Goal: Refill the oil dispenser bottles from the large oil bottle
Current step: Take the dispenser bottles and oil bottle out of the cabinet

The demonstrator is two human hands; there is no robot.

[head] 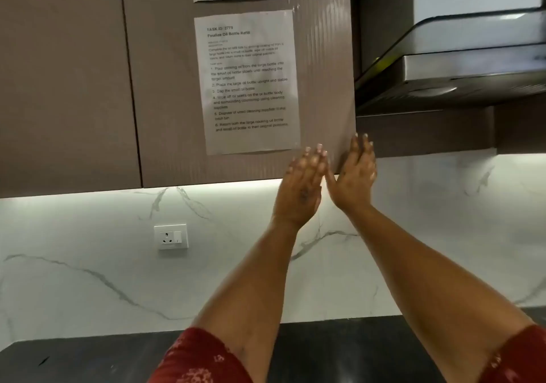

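Left hand and right hand raised, fingers straight and spread, empty, at lower right corner of matte brown cabinet door, taped paper task sheet beside, veined white marble backsplash below

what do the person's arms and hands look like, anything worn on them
Both forearms are bare from the elbows up to the hands. The left hand and right hand carry no gloves, and no rings, bangles or watch show. The fingernails look pale. At the bottom edge, short dark red sleeves with a lighter floral-like print cover the upper arms.
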